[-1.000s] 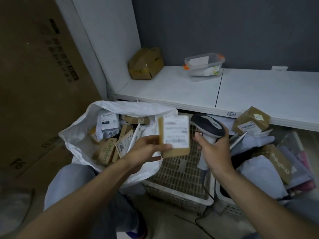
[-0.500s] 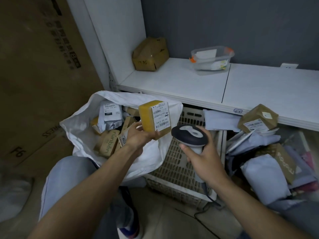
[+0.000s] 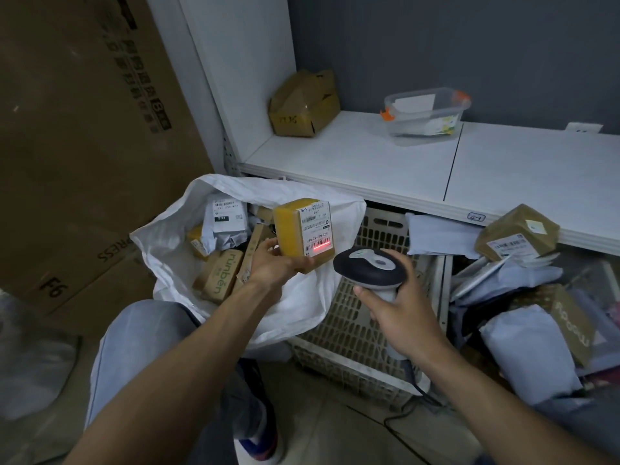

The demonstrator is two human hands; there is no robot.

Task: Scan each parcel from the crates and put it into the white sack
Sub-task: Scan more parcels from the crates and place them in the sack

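Head view, nearest first: the right hand (image 3: 401,317) is wrapped round the handle of a corded barcode scanner (image 3: 369,268), whose head is aimed left. The left hand (image 3: 273,266) cradles a yellow-taped parcel (image 3: 292,229) from below, with fingers and thumb curled against its lower edges. It holds the parcel above the mouth of the white sack (image 3: 167,246), just beside the scanner and not touching it. A red scan line (image 3: 320,245) lies across the lowest barcode of the shipping label (image 3: 317,223). Behind the hands stands a lattice crate (image 3: 349,333); further right, grey mailer bags (image 3: 530,350) and kraft boxes are heaped. Beyond, a white shelf (image 3: 352,159) carries a dented carton (image 3: 303,104) and a clear lidded tub (image 3: 426,115).

Risks: the line sits near the label's bottom edge. A slight tilt of parcel or scanner would probably move it off the barcode, and the parcel could go in unread. The grip supports only the underside, so a hasty toss may fall short of the sack.

Change: half a second earlier no red line showed on the label. A second earlier the label faced the camera squarely.
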